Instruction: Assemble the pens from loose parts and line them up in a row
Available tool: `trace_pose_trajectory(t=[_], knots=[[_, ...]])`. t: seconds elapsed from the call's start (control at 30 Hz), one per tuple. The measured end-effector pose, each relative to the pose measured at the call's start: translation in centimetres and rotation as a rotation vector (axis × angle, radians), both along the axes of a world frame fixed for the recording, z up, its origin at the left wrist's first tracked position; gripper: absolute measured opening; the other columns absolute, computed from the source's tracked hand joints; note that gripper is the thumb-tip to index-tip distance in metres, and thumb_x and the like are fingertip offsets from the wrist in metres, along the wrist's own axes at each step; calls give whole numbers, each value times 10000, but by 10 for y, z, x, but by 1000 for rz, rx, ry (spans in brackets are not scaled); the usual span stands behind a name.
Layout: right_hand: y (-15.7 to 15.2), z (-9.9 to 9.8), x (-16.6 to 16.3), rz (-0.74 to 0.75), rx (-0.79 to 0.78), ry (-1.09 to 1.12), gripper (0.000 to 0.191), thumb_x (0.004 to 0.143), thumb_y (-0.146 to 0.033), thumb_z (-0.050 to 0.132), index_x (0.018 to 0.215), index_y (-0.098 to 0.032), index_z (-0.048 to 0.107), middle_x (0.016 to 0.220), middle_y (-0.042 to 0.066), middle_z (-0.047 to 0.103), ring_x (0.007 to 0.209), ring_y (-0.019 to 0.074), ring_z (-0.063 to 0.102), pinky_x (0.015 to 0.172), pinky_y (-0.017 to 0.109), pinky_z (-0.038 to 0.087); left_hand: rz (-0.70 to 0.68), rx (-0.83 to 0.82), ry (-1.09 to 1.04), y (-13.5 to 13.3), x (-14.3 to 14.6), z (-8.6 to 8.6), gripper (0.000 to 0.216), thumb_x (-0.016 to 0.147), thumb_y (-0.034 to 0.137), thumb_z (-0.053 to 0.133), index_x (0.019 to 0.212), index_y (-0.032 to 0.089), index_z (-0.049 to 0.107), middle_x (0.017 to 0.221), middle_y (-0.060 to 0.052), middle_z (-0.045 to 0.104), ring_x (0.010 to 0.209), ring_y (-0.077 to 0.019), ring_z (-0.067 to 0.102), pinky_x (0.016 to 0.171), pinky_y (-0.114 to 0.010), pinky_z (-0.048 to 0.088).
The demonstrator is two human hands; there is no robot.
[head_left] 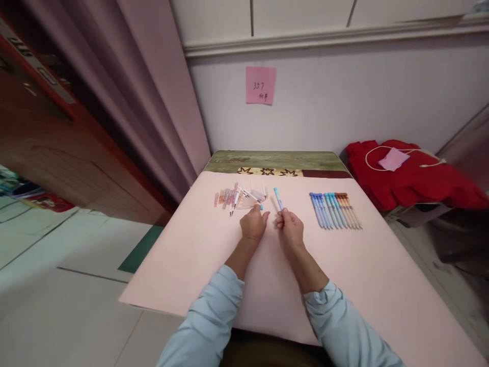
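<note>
Upright in my right hand (pixel 291 228) is a light-blue pen barrel (pixel 278 197), pinched near its lower end, its bright blue end pointing away from me. Close beside it on the left, my left hand (pixel 252 224) is closed with a small bright-blue pen part (pixel 261 207) showing at its fingertips; the curled fingers hide the rest. Just beyond that hand lies a loose pile of thin pen refills (pixel 244 196), some dark-tipped. Several pinkish, see-through pen barrels (pixel 227 196) lie at the pile's left side.
A row of pens (pixel 335 210) in blue, light blue and brown lies on the right of the pink-covered table (pixel 183 255). A pink note (pixel 261 85) is stuck on the wall. Red cloth (pixel 416 178) with a white cable is at the right; a curtain (pixel 153 76) hangs left.
</note>
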State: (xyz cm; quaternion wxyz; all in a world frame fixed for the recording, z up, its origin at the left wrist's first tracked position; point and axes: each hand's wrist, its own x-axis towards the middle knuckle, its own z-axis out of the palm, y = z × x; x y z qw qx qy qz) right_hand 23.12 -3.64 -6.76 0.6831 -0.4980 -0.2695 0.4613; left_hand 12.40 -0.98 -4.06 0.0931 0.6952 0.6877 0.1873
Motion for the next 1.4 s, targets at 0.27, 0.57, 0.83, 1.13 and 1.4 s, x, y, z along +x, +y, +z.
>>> trace_pose_trajectory(t=[0.27,0.57,0.83,1.13,1.4], knots=[[2,7,3,26,-54,-82,451,817,-611,592,763,-165,630,612,17,617,496,117,511,509,258,458,75,-41,48,14,11,-1,280,923,394,502,1041,172,625,914,-173,720,891,-318,690,745,-363,441],[-2,11,1,34,-52,-123,422,828,-579,582,755,-166,622,604,1,605,493,107,504,519,243,453,86,-40,46,16,13,1,300,923,362,475,1089,153,611,922,-196,712,892,-334,689,769,-386,448],[-5,13,2,92,-60,-158,407,803,-575,613,763,-170,626,616,6,620,501,113,519,533,249,463,-84,60,-514,5,-6,-9,114,806,312,648,877,240,595,667,-22,652,759,-226,679,741,-306,470],[-8,5,-6,135,-36,-329,422,775,-579,629,881,-173,684,630,20,650,525,141,544,513,258,448,6,-93,-1557,1,-40,-3,441,627,354,834,871,172,515,829,-93,737,667,-189,716,654,-320,568],[-11,8,-10,133,-53,-289,372,759,-542,664,821,-175,664,568,-24,558,486,117,473,473,234,378,54,-148,-1765,3,-52,0,365,629,235,837,899,141,609,846,-86,740,725,-145,711,738,-274,565]])
